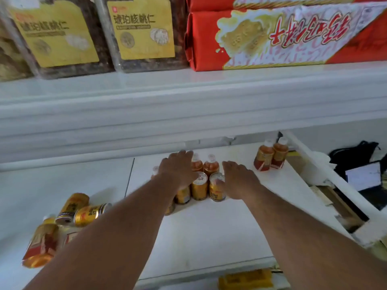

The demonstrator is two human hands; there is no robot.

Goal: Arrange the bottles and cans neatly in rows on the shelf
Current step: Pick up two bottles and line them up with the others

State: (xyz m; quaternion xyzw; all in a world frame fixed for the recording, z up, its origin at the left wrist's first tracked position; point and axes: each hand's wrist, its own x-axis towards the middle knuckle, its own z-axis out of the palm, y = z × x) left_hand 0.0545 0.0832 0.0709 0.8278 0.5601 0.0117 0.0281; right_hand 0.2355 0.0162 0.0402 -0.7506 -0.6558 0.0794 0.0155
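Note:
On the white lower shelf stands a tight group of upright gold cans with amber tea bottles behind them. My left hand lies flat with straight fingers over the group's left side, hiding some of it. My right hand presses against the rightmost can, its thumb on the lid. Two more amber bottles stand apart at the back right. At the left, two gold cans and a bottle lie on their sides.
The upper shelf overhangs the work area and carries clear snack tubs and red biscuit packs. A white shelf bracket and dark clutter border the right side. A yellow price tag sits on the front edge.

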